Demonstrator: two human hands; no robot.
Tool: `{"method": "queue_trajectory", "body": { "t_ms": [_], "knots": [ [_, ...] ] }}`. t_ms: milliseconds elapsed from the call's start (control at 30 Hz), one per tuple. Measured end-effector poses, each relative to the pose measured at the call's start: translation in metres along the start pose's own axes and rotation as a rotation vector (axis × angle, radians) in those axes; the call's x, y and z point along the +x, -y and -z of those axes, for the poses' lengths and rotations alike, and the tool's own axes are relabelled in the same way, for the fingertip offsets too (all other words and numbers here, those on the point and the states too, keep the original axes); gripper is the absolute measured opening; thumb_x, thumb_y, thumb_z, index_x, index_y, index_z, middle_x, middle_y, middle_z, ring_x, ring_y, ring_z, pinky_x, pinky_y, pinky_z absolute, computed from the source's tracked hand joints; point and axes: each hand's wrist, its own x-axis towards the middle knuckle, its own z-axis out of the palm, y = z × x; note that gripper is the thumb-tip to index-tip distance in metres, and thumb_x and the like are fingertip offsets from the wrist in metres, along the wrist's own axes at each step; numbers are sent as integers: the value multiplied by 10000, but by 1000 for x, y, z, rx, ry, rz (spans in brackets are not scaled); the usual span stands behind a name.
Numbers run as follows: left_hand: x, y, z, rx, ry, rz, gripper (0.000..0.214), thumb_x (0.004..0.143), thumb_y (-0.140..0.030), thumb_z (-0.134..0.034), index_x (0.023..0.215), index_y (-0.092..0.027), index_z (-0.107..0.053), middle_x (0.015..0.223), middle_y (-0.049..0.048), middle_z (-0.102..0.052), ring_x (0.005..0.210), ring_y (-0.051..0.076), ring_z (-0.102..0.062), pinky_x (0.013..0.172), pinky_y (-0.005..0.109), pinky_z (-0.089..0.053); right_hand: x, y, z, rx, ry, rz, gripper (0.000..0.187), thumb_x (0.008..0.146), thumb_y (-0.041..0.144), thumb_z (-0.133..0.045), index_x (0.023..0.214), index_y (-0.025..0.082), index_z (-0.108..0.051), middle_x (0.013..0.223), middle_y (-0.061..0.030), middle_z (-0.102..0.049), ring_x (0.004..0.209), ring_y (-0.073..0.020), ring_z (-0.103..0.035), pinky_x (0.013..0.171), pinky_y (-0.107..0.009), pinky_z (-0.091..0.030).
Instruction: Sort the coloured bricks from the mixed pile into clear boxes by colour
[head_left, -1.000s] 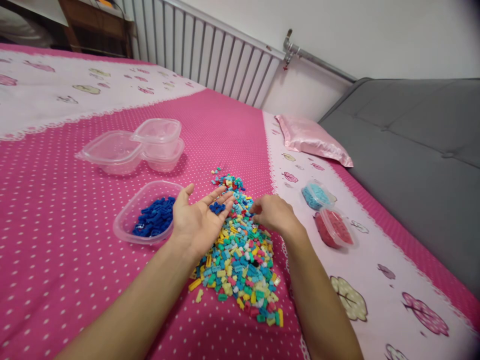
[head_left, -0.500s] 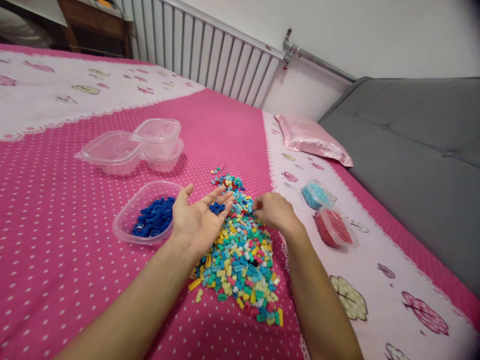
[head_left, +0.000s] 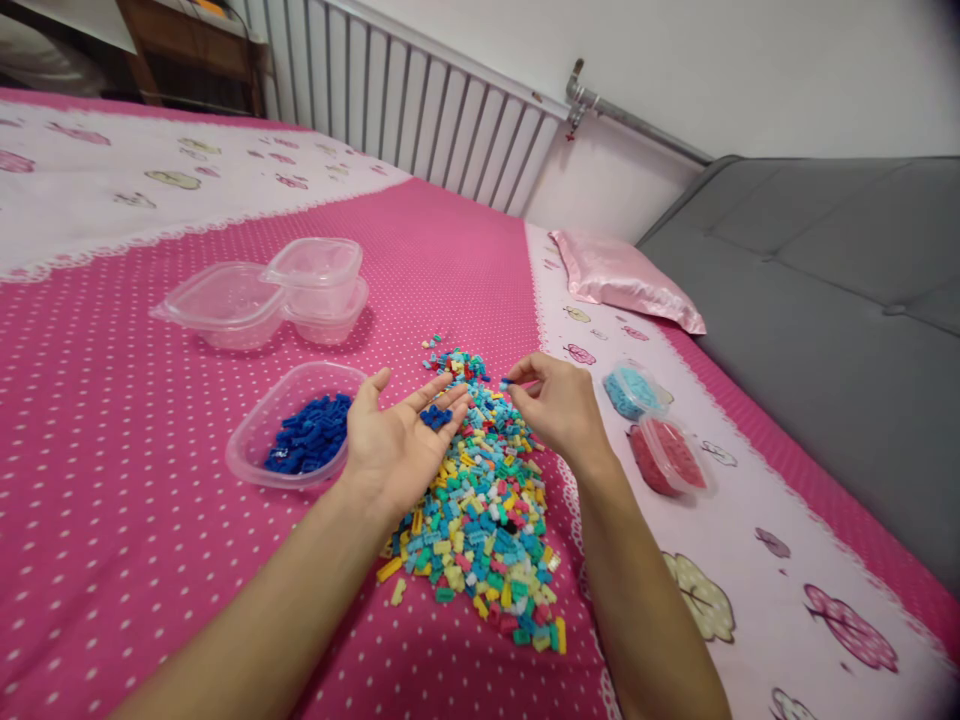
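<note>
A heap of small bricks in many colours (head_left: 480, 500) lies on the pink dotted bedspread (head_left: 112, 480). My left hand (head_left: 397, 435) hovers palm up over the heap's left edge, fingers spread, with a few dark blue bricks (head_left: 435, 416) resting on them. My right hand (head_left: 559, 405) is raised above the heap's far end, thumb and forefinger pinched on one small blue brick (head_left: 507, 381). Just left of my left hand stands a clear tub of dark blue bricks (head_left: 300, 432).
Empty clear tubs (head_left: 262, 290) are stacked at the back left. A tub of light blue bricks (head_left: 632, 388) and a tub of red bricks (head_left: 666, 455) sit right of the heap. A pink pillow (head_left: 626, 278), a grey sofa (head_left: 825, 330) and a radiator (head_left: 420, 100) lie beyond.
My right hand has lifted off the heap and moved back with a small blue brick pinched in it. My left hand has stayed palm up in place.
</note>
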Motion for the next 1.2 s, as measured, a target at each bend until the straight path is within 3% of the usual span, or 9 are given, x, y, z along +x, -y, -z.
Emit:
{"method": "queue_trajectory", "body": {
  "t_ms": [267, 600, 1200],
  "knots": [
    [0, 0, 1, 2, 3, 8, 615, 857, -436, -346, 1234, 30, -484, 921, 208, -623, 881, 247, -639, 759, 304, -546, -1, 3, 0, 60, -47, 46, 104, 704, 176, -587, 771, 199, -663, 720, 10, -706, 610, -134, -657, 651, -257, -489],
    [-1, 0, 0, 18, 7, 29, 640, 862, -450, -345, 1253, 41, -472, 1010, 238, -615, 949, 268, -628, 745, 298, -547, -6, 15, 4, 216, -227, 132, 92, 747, 199, -593, 805, 183, -661, 750, 3, -704, 564, -102, -643, 596, -218, -497],
    [-1, 1, 3, 27, 65, 81, 627, 877, -455, -323, 1249, 28, -468, 1011, 248, -611, 834, 231, -638, 675, 287, -540, -20, 38, 11, 336, -240, 291, 74, 794, 216, -607, 834, 186, -661, 754, 12, -698, 573, -83, -616, 552, -202, -488]
  ]
}}
